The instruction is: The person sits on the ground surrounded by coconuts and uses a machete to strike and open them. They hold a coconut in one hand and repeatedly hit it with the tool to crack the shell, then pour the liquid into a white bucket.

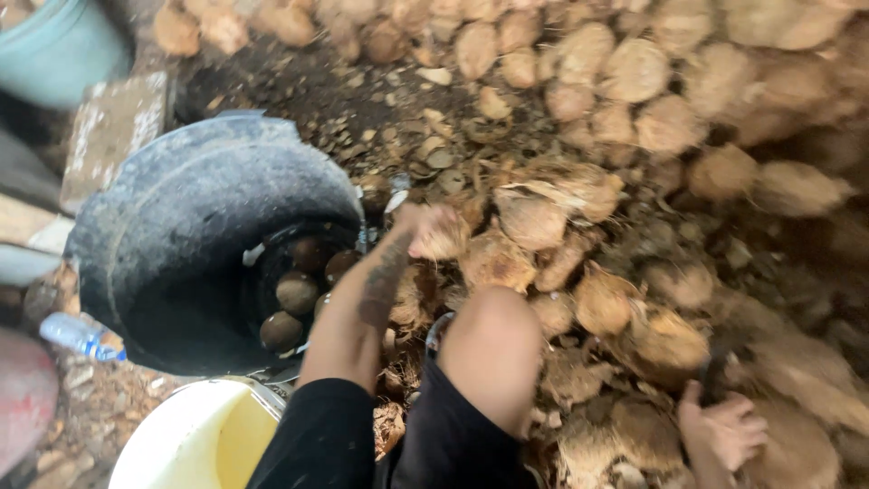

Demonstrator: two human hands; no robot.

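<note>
My left hand (424, 225) reaches forward and grips a brown fibrous coconut (445, 243) at the near edge of a big heap of coconuts (634, 81). The picture is blurred by motion. My right hand (722, 430) rests low at the right, closed around a dark tool handle (712, 373) that stands up among the husks. Its blade is hidden. My bent knee (491, 340) sits between the two hands. Just left of my left arm is a large black tub (172, 235) holding several dark, peeled coconuts (297, 292).
Husk scraps and shells (425, 136) litter the dirt ground. A pale yellow bucket (195, 444) stands at the bottom left, next to a plastic bottle (80, 337). A teal container (59, 45) and a stone block (113, 127) are at the top left.
</note>
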